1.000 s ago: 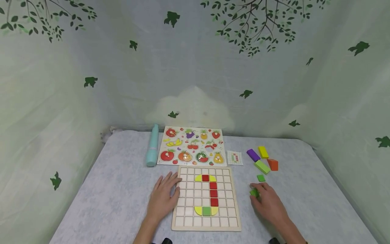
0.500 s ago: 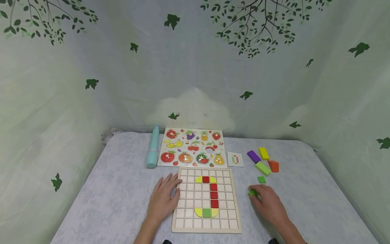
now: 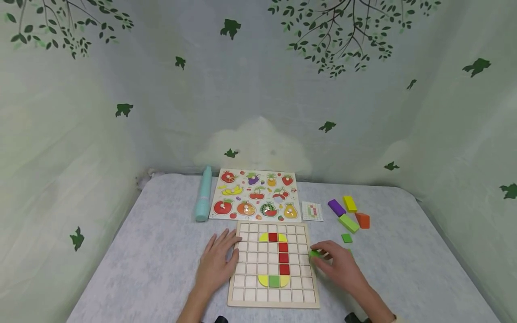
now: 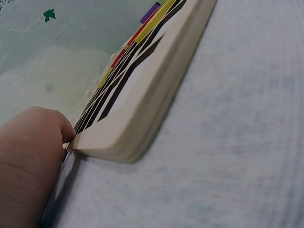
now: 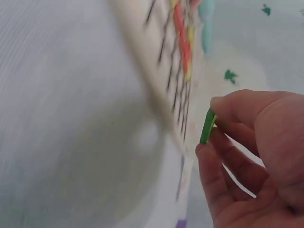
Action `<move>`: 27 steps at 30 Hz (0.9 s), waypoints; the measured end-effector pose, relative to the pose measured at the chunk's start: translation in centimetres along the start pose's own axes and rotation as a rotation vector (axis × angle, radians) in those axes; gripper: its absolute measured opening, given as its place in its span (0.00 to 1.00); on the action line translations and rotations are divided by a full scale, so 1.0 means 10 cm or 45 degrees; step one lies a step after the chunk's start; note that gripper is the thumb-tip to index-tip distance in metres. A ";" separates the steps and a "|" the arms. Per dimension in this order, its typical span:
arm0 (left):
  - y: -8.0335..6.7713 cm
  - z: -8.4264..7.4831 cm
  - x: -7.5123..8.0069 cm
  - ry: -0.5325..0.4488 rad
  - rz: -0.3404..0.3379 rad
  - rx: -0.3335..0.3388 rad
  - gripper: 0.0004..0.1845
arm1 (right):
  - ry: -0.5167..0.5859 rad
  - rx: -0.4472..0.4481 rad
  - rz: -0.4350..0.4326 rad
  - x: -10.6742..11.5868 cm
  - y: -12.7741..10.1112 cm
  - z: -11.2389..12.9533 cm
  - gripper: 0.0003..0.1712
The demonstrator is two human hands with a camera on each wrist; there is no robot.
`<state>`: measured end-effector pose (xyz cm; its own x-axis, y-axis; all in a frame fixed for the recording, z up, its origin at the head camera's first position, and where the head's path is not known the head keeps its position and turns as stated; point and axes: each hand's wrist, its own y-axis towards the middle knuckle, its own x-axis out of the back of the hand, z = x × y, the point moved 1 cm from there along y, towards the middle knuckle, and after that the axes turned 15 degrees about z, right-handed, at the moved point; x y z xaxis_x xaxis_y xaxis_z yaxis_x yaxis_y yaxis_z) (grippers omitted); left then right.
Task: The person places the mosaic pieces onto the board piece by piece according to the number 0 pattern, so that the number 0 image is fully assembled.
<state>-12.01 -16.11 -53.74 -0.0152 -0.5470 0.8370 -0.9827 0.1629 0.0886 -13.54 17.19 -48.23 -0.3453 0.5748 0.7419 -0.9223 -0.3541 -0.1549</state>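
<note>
My right hand pinches a small flat green tile between thumb and fingertips, at the right edge of a wooden grid board. In the right wrist view the tile is seen nearly edge-on. On the board, red tiles, yellow rounded tiles and one green square tile form a hooked figure. My left hand lies with relaxed fingers against the board's left edge, its thumb and fingertips at the rim. In the left wrist view the board's corner shows beside a digit.
Right of the board lie a green tile and purple, yellow, light green and orange blocks. Behind the board are a fruit puzzle, a pattern card and a teal tapered tube.
My right hand has moved left from the loose tiles to the board's right edge, carrying the green tile. The left hand stays where it was.
</note>
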 end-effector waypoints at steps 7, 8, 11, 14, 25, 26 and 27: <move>0.01 -0.01 0.02 0.000 0.032 0.004 0.16 | 0.263 0.215 0.153 -0.11 0.02 0.27 0.14; 0.01 -0.01 0.02 0.001 0.032 0.006 0.16 | 0.273 0.235 0.173 -0.13 0.02 0.31 0.14; 0.01 -0.01 0.02 0.004 0.035 0.014 0.16 | 0.384 0.249 0.267 -0.19 0.05 0.41 0.15; 0.01 -0.02 0.03 0.007 0.029 0.014 0.16 | 0.528 0.238 0.368 -0.26 0.08 0.50 0.17; -0.01 -0.01 0.02 0.014 0.012 0.003 0.16 | 0.378 0.380 0.412 -0.70 0.20 0.66 0.11; -0.01 -0.01 0.02 0.018 0.011 0.002 0.16 | 0.335 0.394 0.412 -0.72 0.22 0.68 0.10; -0.01 -0.01 0.03 0.019 0.011 0.001 0.16 | 0.291 0.398 0.413 -0.73 0.23 0.69 0.10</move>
<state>-11.85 -16.16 -53.47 -0.0208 -0.5336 0.8455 -0.9827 0.1667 0.0810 -11.97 7.07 -49.44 -0.6671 0.5331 0.5204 -0.6770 -0.7253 -0.1248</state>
